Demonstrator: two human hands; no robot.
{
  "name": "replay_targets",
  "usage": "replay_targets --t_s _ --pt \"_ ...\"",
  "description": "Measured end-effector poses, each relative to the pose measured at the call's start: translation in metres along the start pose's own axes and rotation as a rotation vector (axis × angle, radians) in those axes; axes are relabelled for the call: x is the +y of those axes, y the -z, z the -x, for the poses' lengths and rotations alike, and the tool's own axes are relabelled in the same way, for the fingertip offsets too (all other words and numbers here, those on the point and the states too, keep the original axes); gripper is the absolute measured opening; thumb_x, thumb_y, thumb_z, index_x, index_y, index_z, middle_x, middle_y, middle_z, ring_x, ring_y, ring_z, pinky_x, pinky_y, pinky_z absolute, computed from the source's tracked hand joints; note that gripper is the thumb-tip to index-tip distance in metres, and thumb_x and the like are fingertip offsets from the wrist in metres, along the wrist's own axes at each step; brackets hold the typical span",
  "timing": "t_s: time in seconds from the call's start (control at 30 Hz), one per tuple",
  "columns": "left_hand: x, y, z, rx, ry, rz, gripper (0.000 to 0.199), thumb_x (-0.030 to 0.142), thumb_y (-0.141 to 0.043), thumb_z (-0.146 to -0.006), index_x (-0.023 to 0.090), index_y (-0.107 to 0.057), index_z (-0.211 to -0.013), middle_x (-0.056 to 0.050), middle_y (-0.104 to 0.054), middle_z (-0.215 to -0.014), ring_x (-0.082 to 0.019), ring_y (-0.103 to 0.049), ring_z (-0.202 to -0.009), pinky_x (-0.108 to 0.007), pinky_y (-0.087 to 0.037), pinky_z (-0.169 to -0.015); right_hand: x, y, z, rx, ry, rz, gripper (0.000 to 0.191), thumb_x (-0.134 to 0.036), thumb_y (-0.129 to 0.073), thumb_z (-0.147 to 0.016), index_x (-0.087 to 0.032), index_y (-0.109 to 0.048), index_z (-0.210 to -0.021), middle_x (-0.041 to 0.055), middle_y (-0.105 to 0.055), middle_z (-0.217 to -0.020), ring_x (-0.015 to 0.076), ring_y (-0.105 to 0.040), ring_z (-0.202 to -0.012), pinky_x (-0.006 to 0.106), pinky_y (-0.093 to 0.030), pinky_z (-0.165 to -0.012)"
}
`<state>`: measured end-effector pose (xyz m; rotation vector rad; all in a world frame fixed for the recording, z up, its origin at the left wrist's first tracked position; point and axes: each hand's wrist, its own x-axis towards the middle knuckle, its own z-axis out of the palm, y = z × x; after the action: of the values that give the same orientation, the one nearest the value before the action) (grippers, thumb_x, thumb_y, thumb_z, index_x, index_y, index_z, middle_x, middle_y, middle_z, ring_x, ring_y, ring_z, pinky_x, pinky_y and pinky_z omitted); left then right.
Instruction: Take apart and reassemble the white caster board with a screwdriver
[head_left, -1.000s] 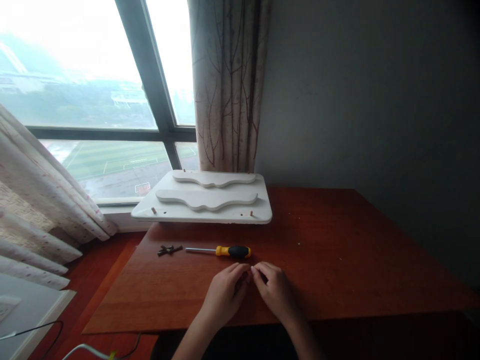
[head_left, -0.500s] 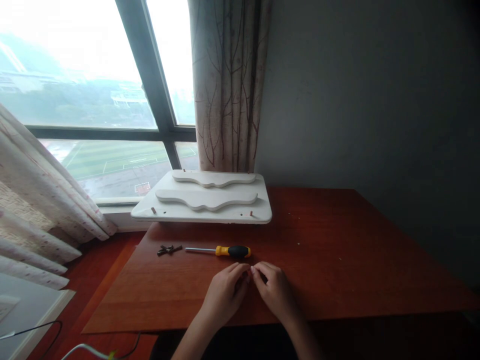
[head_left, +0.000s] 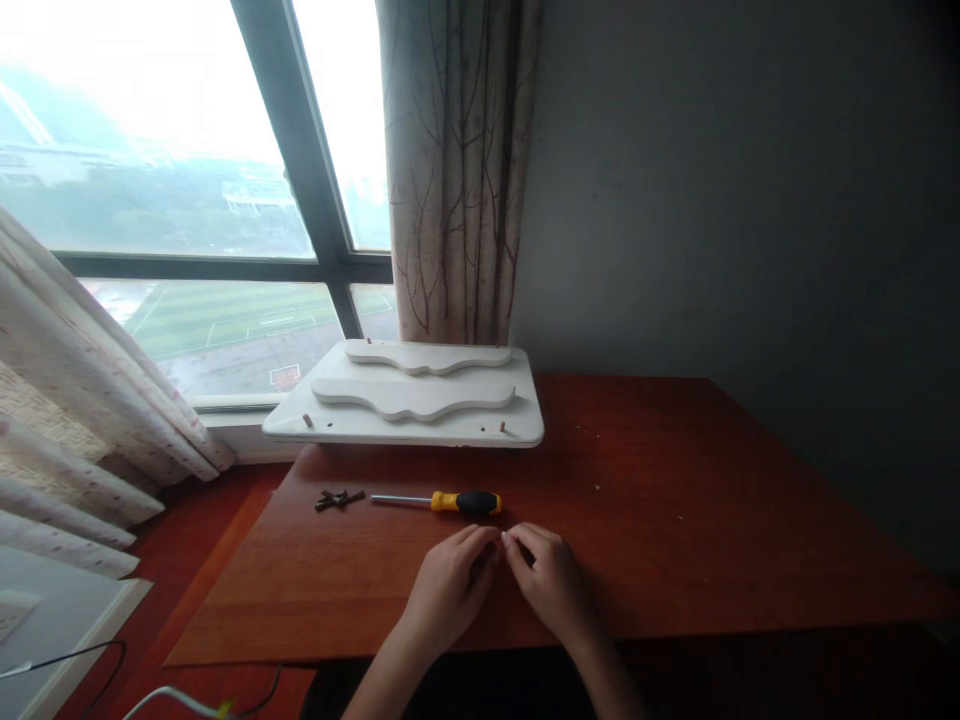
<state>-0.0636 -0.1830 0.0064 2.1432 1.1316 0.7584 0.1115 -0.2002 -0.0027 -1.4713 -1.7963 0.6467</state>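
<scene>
My left hand (head_left: pixel 455 580) and my right hand (head_left: pixel 546 580) meet at their fingertips over the near part of the table. Fingers of both are curled and closed in a pinch; whatever may lie between them is too small or hidden to make out. Just beyond them lies a yellow and black screwdriver (head_left: pixel 466 502), its metal shaft pointing left. By its tip is a small pile of dark screws (head_left: pixel 339 499). Farther back rests a white board (head_left: pixel 420 432) with short wooden dowels standing up near its corners. Two white wavy-edged slats (head_left: pixel 412 398) lie on top of it.
The reddish-brown wooden table (head_left: pixel 660 540) stretches to the right, with a few tiny crumbs on it. A window (head_left: pixel 225 200) and patterned curtains (head_left: pixel 461 170) stand behind and to the left. Cables (head_left: pixel 176 697) hang at the lower left, below the table's edge.
</scene>
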Motion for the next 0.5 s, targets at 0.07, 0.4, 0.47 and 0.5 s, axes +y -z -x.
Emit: replay_targets --t_s 0.07,0.4,0.47,0.5 --pt "0.0001 0.0001 -0.0004 0.002 -0.004 0.001 0.023 0.015 -0.048 -0.092 0.022 -0.063 -0.108 -0.005 -0.07 -0.099 -0.019 -0.066 -0.085 -0.026 -0.049 -0.077 -0.0001 -0.0001 -0.0002 0.002 0.002 -0.002 0.03 -0.025 -0.045 -0.101 -0.02 -0.059 -0.074 0.0028 -0.066 -0.077 0.0167 -0.061 -0.074 0.026 -0.038 -0.069" --pt "0.0016 0.0013 -0.0001 -0.002 -0.007 0.0 0.024 0.014 -0.048 -0.092 0.022 -0.062 -0.109 -0.005 -0.069 -0.1 -0.019 -0.066 -0.086 -0.027 -0.049 -0.078 0.0012 -0.0007 -0.0008 0.0 0.009 -0.006 0.029 -0.024 -0.046 -0.1 -0.02 -0.059 -0.074 0.0022 -0.066 -0.076 0.0162 -0.061 -0.073 0.026 -0.038 -0.069" --pt "0.0015 0.0006 0.0002 -0.002 -0.003 -0.006 0.022 0.015 -0.049 -0.092 0.022 -0.062 -0.108 -0.005 -0.069 -0.098 -0.019 -0.066 -0.085 -0.027 -0.049 -0.077 0.0025 -0.0017 -0.0008 0.001 0.009 0.0 0.029 -0.024 -0.046 -0.1 -0.02 -0.059 -0.074 0.0022 -0.066 -0.077 0.0162 -0.061 -0.074 0.026 -0.038 -0.068" --pt "0.0014 0.0003 0.0003 -0.003 -0.003 -0.009 0.022 0.015 -0.049 -0.092 0.022 -0.062 -0.107 -0.005 -0.069 -0.098 -0.019 -0.066 -0.085 -0.027 -0.049 -0.077 0.0032 -0.0022 -0.0007 0.002 0.01 0.004 0.029 -0.024 -0.047 -0.1 -0.02 -0.059 -0.074 0.0022 -0.066 -0.077 0.0162 -0.061 -0.074 0.026 -0.038 -0.068"
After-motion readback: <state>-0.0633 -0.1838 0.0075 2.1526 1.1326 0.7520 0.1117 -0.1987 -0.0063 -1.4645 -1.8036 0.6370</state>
